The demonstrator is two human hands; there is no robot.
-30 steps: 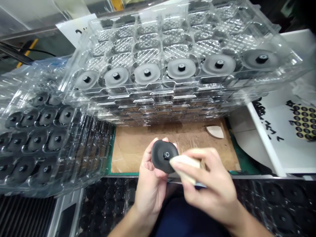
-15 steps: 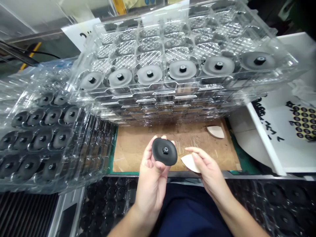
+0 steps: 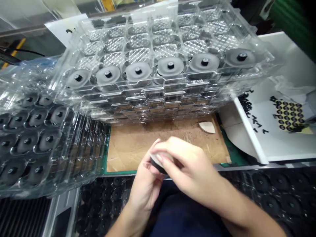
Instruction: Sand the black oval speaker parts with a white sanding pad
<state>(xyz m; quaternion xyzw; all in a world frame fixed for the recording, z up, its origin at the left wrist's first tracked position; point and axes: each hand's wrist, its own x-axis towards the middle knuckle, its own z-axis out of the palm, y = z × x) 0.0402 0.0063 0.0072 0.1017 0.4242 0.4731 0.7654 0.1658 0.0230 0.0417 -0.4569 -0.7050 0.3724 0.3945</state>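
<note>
My left hand (image 3: 144, 184) grips a black round disc part (image 3: 156, 163) from below, in front of the brown cardboard mat (image 3: 128, 148). My right hand (image 3: 187, 168) lies over the top of the disc with its fingers curled and pressed onto it. A pale wedge-shaped pad (image 3: 161, 154) peeks out under those fingers against the disc's face. Most of the disc is hidden by my right hand.
A stack of clear blister trays (image 3: 158, 95) behind the mat carries a front row of grey discs (image 3: 170, 65). More trays of black discs (image 3: 27, 141) lie at the left. A second pale wedge (image 3: 207, 127) rests on the mat. A white box (image 3: 274, 131) with a sticker sheet (image 3: 290, 113) stands right.
My right hand, which was apart from the disc holding the pale pad, has come left and now covers the disc. The view has shifted slightly.
</note>
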